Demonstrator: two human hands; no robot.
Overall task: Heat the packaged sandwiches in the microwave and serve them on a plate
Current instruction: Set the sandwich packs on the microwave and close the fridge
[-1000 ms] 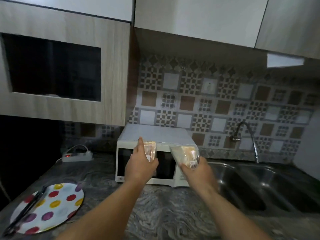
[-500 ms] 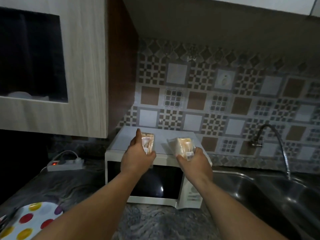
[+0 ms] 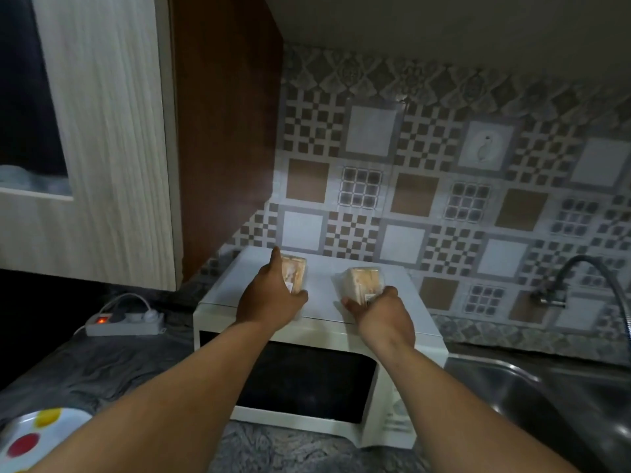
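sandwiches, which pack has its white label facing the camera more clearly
The sandwich pack in the right hand, at: its label shows near the thumb. The left hand mostly covers the other pack.

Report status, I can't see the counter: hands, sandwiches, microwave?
Left hand grips one packaged sandwich, right hand the other sandwich, both over the microwave top. Microwave door shut. Spotted plate at lower left.

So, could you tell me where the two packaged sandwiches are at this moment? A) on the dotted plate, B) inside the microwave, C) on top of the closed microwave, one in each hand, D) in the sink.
C: the left hand grips one packaged sandwich and the right hand grips the other sandwich, both down at the white top of the microwave, whose door is closed.
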